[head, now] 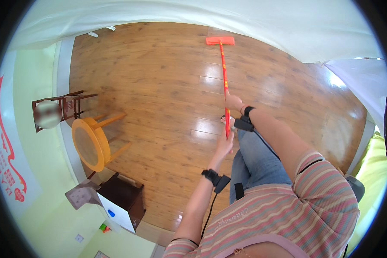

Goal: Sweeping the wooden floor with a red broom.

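Note:
A red-handled floor broom or mop (225,74) stretches away from me, its wide orange-red head (220,41) on the wood floor near the white cloth. My left hand (225,143) is closed round the near end of the handle. Farther up the handle, my right hand (234,101) grips it too. Both wrists wear black bands with small boxes and cables. Below the handle, between my hands, part of a foot in a sandal (227,121) shows. Whether the head's underside touches the floor cannot be told.
At the left stand a dark wooden chair (63,108) and a round orange-yellow wooden table (98,145). A dark cabinet (124,193) is at the lower left, with a white panel by it. White cloth (196,11) hangs across the far side; wood floor (161,96) lies between.

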The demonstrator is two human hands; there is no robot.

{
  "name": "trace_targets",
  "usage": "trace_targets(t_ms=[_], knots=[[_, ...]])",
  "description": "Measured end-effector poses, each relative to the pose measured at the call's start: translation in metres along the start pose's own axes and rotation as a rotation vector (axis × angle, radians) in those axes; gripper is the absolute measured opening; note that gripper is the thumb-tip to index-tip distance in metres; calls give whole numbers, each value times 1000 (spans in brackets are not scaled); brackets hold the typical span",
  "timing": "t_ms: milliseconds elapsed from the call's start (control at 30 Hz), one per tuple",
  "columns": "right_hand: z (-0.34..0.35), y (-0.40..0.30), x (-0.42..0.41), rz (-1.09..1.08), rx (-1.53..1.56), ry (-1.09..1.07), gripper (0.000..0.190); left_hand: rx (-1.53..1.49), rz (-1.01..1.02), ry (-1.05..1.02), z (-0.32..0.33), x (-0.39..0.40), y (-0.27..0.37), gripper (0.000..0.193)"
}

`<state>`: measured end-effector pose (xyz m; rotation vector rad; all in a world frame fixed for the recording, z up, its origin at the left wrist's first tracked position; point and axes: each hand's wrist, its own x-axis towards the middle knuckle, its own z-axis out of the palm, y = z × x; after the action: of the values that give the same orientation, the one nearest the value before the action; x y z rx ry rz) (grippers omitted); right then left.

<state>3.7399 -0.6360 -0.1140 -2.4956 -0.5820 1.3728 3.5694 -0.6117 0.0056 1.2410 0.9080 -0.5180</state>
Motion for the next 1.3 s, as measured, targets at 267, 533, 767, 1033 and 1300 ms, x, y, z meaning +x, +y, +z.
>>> trace_targets(t_ms=[267, 533, 767, 1033, 1300], knots=[[209, 56, -142, -1308, -481, -26, 11, 180, -327, 180, 32, -189, -166, 37], [247, 65, -249, -441, -339, -882, 33, -218, -218, 359, 135, -261, -278, 33], [156, 65, -190, -88, 89, -337, 37, -326, -150, 299, 145, -158, -214, 32], [199, 130, -219, -442, -307, -582, 49, -418, -233, 427, 214, -212, -224, 32], [141, 108, -218, -387, -262, -603, 58, -461, -271, 503, 240, -185, -195, 35]])
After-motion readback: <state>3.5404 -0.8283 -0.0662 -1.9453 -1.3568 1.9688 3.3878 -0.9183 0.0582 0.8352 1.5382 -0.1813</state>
